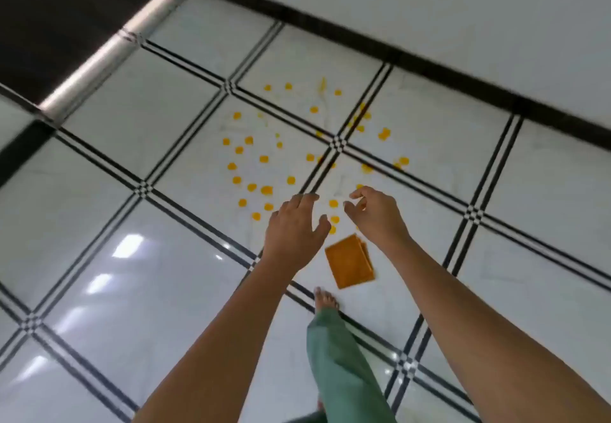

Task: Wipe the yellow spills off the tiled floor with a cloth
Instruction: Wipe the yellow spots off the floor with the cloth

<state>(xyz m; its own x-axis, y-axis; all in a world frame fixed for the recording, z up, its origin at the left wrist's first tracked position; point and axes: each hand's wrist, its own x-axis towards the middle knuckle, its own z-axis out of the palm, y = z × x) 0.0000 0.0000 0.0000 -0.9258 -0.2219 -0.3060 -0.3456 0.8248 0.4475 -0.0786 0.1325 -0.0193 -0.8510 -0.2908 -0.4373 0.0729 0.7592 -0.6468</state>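
Several small yellow spills point(264, 159) dot the white tiled floor point(139, 118) in a loose ring ahead of me. A folded orange cloth point(349, 262) lies flat on the floor just below the spills, in front of a bare foot. My left hand point(294, 229) hovers above the floor to the left of the cloth, fingers spread and holding nothing. My right hand point(373, 211) hovers above and to the right of the cloth, fingers loosely curled and apart, nothing in it. Neither hand touches the cloth.
A bare foot point(325, 300) and a green trouser leg point(344, 369) stand just behind the cloth. A white wall with a black skirting strip point(429, 69) runs along the far side. A dark doorway with a metal threshold point(99, 62) lies at the upper left.
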